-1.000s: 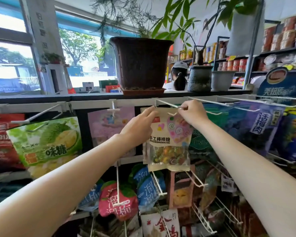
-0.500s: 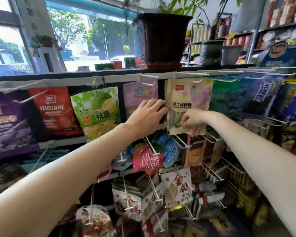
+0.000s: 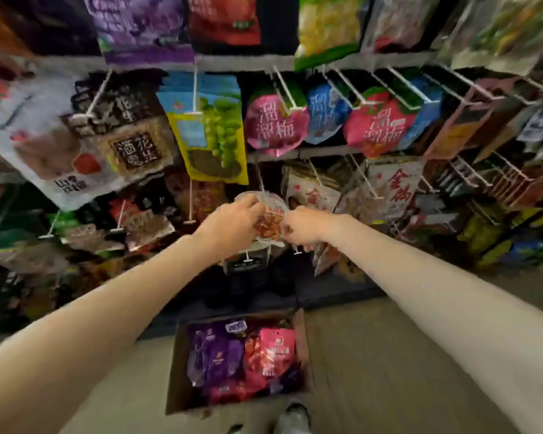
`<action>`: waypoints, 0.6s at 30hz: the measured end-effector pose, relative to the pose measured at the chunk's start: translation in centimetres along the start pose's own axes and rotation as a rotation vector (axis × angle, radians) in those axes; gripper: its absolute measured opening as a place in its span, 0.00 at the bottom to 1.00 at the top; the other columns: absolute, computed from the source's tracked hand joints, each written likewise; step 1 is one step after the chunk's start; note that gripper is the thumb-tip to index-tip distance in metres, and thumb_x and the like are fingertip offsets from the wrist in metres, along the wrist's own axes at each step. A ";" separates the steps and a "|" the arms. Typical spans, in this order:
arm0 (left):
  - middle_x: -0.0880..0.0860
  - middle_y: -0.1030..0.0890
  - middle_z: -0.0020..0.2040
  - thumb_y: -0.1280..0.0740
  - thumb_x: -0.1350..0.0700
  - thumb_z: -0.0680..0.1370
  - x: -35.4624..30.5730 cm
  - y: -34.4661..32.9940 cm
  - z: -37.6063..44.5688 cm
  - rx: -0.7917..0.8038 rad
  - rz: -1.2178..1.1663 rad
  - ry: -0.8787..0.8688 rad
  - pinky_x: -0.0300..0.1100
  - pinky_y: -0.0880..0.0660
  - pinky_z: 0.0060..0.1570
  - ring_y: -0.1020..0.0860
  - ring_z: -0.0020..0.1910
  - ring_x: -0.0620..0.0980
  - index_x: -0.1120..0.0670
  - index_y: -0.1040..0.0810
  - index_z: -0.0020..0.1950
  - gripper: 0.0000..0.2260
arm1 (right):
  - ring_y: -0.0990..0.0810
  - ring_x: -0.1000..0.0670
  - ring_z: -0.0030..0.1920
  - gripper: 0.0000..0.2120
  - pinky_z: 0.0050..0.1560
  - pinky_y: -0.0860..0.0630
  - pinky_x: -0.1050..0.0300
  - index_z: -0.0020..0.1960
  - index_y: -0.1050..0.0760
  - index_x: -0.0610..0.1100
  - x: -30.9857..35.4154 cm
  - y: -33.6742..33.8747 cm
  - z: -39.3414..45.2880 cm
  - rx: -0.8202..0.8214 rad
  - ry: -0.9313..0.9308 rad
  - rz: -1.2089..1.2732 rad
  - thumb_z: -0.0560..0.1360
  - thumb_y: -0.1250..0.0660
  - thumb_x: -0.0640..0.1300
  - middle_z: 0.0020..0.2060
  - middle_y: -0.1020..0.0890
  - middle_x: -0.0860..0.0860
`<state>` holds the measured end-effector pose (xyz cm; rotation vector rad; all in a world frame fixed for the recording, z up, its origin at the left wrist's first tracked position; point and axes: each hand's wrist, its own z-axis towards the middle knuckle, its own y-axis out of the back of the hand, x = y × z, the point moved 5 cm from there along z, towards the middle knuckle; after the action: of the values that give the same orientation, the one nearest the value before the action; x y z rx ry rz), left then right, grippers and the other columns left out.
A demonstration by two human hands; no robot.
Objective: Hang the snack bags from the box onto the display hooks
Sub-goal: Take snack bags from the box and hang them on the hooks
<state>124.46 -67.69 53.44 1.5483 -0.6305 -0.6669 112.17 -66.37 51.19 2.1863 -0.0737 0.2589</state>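
A cardboard box (image 3: 298, 324) of purple and pink snack bags (image 3: 242, 355) sat on open floor below. Farther, left hand (image 3: 229, 227) and right hand (image 3: 301, 227) pinched a clear reddish bag (image 3: 268, 225) among crowded hooks (image 3: 364, 180).

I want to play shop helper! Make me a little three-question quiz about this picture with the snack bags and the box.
1. True or false: both the left hand and the right hand touch the clear round-topped bag of reddish snacks.
2. Where does the brown cardboard box sit?
A. on a shelf
B. on the floor below the rack
C. in the person's arms
3. Fill in: the bags inside the box are mostly purple and ____.

Key:
1. True; each hand's fingers hold one side.
2. B.
3. Pink, like the pink snack bag beside the purple snack bags.
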 end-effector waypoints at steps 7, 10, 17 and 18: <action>0.53 0.33 0.63 0.42 0.60 0.78 5.2 -22.3 -7.6 0.353 -0.274 0.286 0.51 0.28 0.54 0.24 0.54 0.59 0.55 0.34 0.67 0.17 | 0.23 0.42 0.46 0.08 0.43 0.27 0.52 0.47 0.26 0.42 0.5 -22.4 10.1 0.237 0.008 -0.052 0.76 0.44 0.36 0.48 0.21 0.42; 0.55 0.32 0.62 0.42 0.60 0.78 5.2 -30.1 -8.5 0.441 -0.297 0.298 0.52 0.29 0.58 0.26 0.58 0.58 0.57 0.32 0.65 0.15 | 0.22 0.42 0.44 0.08 0.43 0.25 0.54 0.43 0.26 0.36 -0.8 -32.5 12.2 0.345 0.008 -0.062 0.75 0.43 0.33 0.42 0.22 0.42; 0.57 0.33 0.67 0.42 0.62 0.78 1.9 -43.8 -6.1 0.515 -0.410 0.345 0.49 0.31 0.59 0.29 0.62 0.59 0.58 0.32 0.66 0.16 | 0.21 0.43 0.55 0.17 0.53 0.23 0.53 0.61 0.27 0.37 -6.0 -47.3 16.8 0.537 -0.031 -0.070 0.73 0.42 0.33 0.61 0.23 0.43; 0.57 0.33 0.67 0.43 0.61 0.79 1.0 -45.3 -6.0 0.525 -0.420 0.337 0.48 0.32 0.60 0.30 0.64 0.57 0.58 0.32 0.67 0.16 | 0.22 0.44 0.56 0.20 0.55 0.23 0.52 0.65 0.29 0.39 -6.4 -48.8 17.2 0.589 -0.039 -0.059 0.73 0.42 0.33 0.63 0.25 0.45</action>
<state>129.95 -60.88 8.61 2.2615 -0.2264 -0.5489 115.87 -51.71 1.27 2.7737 0.0536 0.2220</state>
